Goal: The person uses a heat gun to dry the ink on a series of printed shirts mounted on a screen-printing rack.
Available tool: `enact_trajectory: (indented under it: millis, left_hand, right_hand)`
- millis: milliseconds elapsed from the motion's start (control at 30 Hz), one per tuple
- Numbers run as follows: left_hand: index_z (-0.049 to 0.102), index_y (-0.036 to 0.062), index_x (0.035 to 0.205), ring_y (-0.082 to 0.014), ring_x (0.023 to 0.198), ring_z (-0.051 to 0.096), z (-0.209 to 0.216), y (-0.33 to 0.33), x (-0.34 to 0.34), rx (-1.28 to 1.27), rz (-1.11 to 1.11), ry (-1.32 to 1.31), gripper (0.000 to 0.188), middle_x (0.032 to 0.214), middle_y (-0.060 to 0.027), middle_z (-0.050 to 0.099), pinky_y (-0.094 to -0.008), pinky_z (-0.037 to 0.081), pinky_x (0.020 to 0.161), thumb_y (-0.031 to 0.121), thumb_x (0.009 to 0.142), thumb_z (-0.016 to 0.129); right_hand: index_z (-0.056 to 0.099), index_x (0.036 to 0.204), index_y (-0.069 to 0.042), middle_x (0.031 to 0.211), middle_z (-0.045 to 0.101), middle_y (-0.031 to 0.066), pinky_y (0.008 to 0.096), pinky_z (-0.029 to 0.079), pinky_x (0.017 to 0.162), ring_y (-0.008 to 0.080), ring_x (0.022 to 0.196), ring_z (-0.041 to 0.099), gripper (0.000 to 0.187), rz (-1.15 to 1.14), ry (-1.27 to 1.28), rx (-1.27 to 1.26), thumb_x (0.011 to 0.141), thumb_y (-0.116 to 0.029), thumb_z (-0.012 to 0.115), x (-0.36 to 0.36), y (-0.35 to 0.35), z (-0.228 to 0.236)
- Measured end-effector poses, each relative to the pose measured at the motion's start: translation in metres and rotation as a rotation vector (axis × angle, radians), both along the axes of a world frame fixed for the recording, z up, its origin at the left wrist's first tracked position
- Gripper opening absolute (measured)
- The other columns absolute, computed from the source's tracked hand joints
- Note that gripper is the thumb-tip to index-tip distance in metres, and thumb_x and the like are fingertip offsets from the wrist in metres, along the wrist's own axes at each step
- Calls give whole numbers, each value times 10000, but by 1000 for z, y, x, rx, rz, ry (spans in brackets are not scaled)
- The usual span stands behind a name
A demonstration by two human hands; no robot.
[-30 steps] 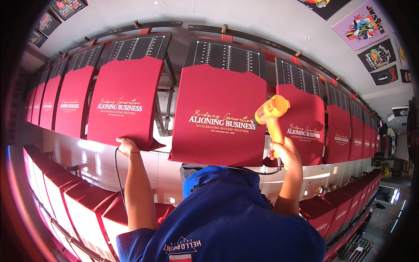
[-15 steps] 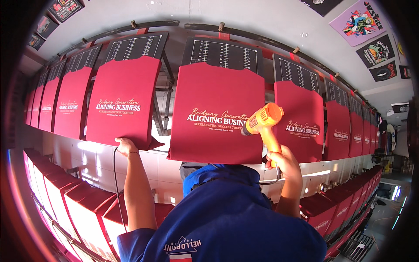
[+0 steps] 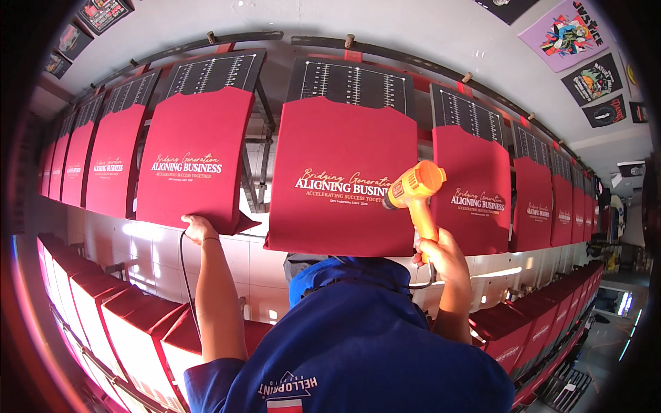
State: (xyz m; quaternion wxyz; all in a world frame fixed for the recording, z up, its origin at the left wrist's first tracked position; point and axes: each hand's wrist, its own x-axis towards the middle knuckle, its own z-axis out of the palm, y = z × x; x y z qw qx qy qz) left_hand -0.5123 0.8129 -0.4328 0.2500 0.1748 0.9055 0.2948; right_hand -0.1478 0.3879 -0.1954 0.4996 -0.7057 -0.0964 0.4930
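Observation:
An orange heat gun point(image 3: 417, 187) is in my right hand point(image 3: 444, 256), whose fingers wrap round its handle. Its dark nozzle points left, over the right end of the white and gold print on a red T-shirt point(image 3: 337, 141) stretched on a black board. I cannot tell how far the nozzle is above the cloth. My left hand point(image 3: 200, 230) is closed on a black cord point(image 3: 186, 265) at the lower edge of the red T-shirt point(image 3: 196, 127) on the board to the left. The cord hangs down beside my left forearm.
More printed red shirts on boards point(image 3: 113, 148) run in a curved row to both sides. Behind me stands a second row of red shirts point(image 3: 138, 323). A dark metal rail point(image 3: 413, 62) runs along the far side, and posters point(image 3: 564, 38) hang on the wall.
My right hand has shifted slightly left and up, and the heat gun's handle stands a little more upright. My left hand stays in place with the cord.

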Motion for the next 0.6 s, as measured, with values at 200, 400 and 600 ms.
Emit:
enact_trajectory:
  millis: [200, 400, 600]
  left_hand:
    - [662, -115, 944, -378, 849, 676, 11, -5, -7, 34, 47, -14, 774, 948, -253, 680, -458, 542, 771, 625, 887, 441]
    - [641, -98, 1016, -347, 768, 683, 0, 0, -8, 7, -8, -8, 804, 913, -227, 684, -445, 552, 668, 665, 872, 434]
    - [667, -92, 928, -348, 762, 682, -44, 14, -43, -87, -67, 128, 791, 895, -225, 685, -445, 551, 668, 664, 863, 442]
  right_hand:
    - [517, 1161, 44, 796, 570, 60, 293, 503, 572, 164, 620, 611, 341, 49, -6, 18, 857, -96, 580, -7, 13, 5]
    - [509, 1202, 45, 787, 568, 56, 291, 505, 576, 152, 613, 603, 369, 4, 123, 45, 863, -78, 586, -2, 13, 6]
    - [510, 1202, 42, 780, 566, 54, 286, 499, 582, 151, 610, 602, 360, 45, 87, 12, 866, -69, 576, -7, 24, 8]
